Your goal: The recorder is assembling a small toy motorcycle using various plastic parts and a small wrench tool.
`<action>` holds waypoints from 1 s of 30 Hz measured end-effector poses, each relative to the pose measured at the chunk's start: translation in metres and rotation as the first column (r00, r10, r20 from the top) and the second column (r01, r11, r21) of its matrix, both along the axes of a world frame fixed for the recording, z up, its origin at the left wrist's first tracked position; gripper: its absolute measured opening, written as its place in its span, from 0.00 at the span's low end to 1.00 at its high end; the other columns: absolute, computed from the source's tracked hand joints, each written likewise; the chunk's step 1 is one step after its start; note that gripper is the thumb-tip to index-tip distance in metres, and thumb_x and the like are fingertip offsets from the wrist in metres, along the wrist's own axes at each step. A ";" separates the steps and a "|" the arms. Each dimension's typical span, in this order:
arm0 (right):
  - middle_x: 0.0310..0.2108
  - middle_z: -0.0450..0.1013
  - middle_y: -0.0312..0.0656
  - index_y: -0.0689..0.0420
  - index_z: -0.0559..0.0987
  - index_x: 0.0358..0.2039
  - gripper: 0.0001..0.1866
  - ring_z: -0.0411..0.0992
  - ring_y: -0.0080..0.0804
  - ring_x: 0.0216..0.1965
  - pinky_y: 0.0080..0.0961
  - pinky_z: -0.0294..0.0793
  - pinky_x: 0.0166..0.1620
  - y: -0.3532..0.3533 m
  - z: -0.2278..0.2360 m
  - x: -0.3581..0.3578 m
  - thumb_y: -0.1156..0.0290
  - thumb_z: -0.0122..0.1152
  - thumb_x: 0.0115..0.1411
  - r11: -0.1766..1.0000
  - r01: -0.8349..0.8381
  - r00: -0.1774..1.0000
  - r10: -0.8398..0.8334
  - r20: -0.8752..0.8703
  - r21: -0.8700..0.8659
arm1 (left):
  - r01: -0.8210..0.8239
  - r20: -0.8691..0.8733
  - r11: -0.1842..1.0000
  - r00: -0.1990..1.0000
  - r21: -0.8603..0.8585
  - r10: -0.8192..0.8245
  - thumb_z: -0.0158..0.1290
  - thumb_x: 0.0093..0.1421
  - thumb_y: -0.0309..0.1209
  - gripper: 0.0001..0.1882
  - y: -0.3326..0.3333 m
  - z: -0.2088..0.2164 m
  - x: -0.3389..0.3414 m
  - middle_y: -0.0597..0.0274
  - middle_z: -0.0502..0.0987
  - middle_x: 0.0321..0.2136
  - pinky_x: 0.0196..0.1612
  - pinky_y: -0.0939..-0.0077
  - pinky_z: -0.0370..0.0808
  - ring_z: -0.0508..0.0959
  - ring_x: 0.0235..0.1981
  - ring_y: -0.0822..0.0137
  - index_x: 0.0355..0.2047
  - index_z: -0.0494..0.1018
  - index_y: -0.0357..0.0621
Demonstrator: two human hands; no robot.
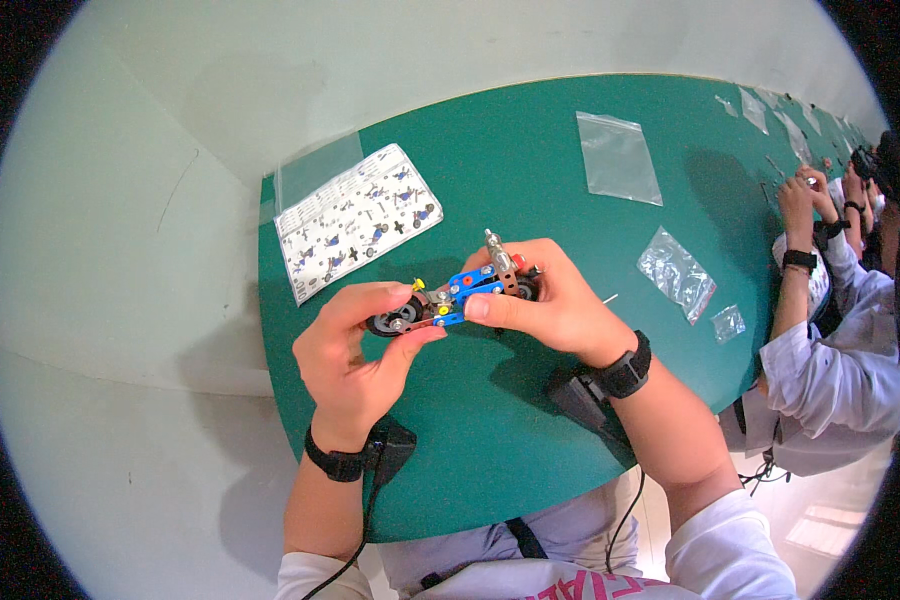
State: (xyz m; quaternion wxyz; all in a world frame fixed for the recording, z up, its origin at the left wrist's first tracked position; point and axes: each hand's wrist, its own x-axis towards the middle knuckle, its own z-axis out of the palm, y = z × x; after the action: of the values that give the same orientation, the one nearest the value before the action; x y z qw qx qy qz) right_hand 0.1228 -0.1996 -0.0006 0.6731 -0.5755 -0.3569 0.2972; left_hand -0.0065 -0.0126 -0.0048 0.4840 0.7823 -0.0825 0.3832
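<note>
Above the green table, both my hands hold a small toy motorcycle (457,291) built from blue plates, metal parts, screws and black wheels. My left hand (348,345) pinches it at the left wheel (398,317), thumb below and index finger above, beside a small yellow piece. My right hand (550,308) grips the right end, its thumb pressed on the blue plate and its fingers behind. A silvery cylinder (496,248) sticks up from that end, close to a red part. My right fingers partly hide the other wheel.
On the green table (470,440), a printed instruction sheet (360,222) lies at the far left in a clear sleeve. A flat zip bag (618,158) and crumpled clear bags (677,273) lie to the right. Another person (830,330) works at the table's right side. A wall borders the left.
</note>
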 end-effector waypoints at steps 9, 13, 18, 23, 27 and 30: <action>0.25 0.74 0.39 0.60 0.85 0.39 0.14 0.72 0.26 0.27 0.25 0.67 0.30 -0.001 0.007 0.007 0.68 0.76 0.54 0.996 0.085 0.855 -0.081 0.512 0.016 | 0.061 -0.219 0.991 0.972 -0.121 -0.086 0.67 0.54 0.15 0.21 -0.002 0.008 0.008 0.56 0.80 0.41 0.42 0.75 0.79 0.81 0.39 0.72 0.48 0.75 0.37; 0.21 0.67 0.41 0.61 0.86 0.39 0.15 0.68 0.38 0.23 0.32 0.64 0.28 0.004 0.001 0.006 0.69 0.76 0.52 0.993 0.102 0.722 -0.118 0.682 0.063 | 0.128 -0.265 0.964 0.962 0.235 -0.063 0.62 0.61 0.20 0.12 0.008 0.013 0.012 0.55 0.79 0.38 0.37 0.77 0.77 0.79 0.33 0.70 0.44 0.74 0.36; 0.22 0.67 0.42 0.60 0.85 0.39 0.15 0.68 0.39 0.23 0.32 0.64 0.27 0.003 0.002 0.008 0.68 0.76 0.53 0.985 0.143 0.690 -0.166 0.705 0.092 | 0.090 -0.348 0.976 0.937 0.197 -0.016 0.60 0.63 0.22 0.10 0.005 0.013 0.008 0.55 0.79 0.35 0.35 0.76 0.76 0.79 0.31 0.67 0.44 0.74 0.36; 0.23 0.69 0.43 0.60 0.84 0.39 0.16 0.69 0.39 0.24 0.30 0.66 0.28 0.004 -0.001 0.007 0.64 0.77 0.54 0.979 0.198 0.705 -0.170 0.688 0.038 | 0.075 -0.367 0.984 0.930 0.161 -0.011 0.60 0.64 0.23 0.10 0.006 0.013 0.011 0.56 0.80 0.35 0.34 0.76 0.76 0.79 0.31 0.68 0.45 0.75 0.36; 0.25 0.72 0.39 0.60 0.82 0.42 0.21 0.70 0.28 0.25 0.26 0.68 0.30 0.007 -0.004 0.008 0.64 0.79 0.52 0.986 0.165 0.782 -0.151 0.604 0.031 | 0.129 -0.396 0.978 0.917 0.166 -0.054 0.61 0.63 0.22 0.11 0.017 0.002 0.011 0.57 0.81 0.35 0.33 0.77 0.76 0.80 0.30 0.70 0.45 0.75 0.37; 0.30 0.76 0.34 0.59 0.80 0.45 0.23 0.71 0.20 0.31 0.22 0.70 0.34 0.006 -0.002 0.010 0.67 0.81 0.52 0.991 0.133 0.888 -0.122 0.443 0.006 | 0.119 -0.548 0.989 0.823 -0.084 -0.146 0.60 0.64 0.23 0.11 0.018 -0.004 0.013 0.58 0.81 0.35 0.31 0.77 0.76 0.81 0.30 0.71 0.46 0.75 0.38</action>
State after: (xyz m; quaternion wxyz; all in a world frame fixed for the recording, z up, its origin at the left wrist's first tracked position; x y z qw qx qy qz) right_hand 0.1330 -0.1940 -0.0031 0.5854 -0.6582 -0.4584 0.1183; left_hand 0.0068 0.0056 -0.0087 0.5306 0.8406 0.0155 0.1081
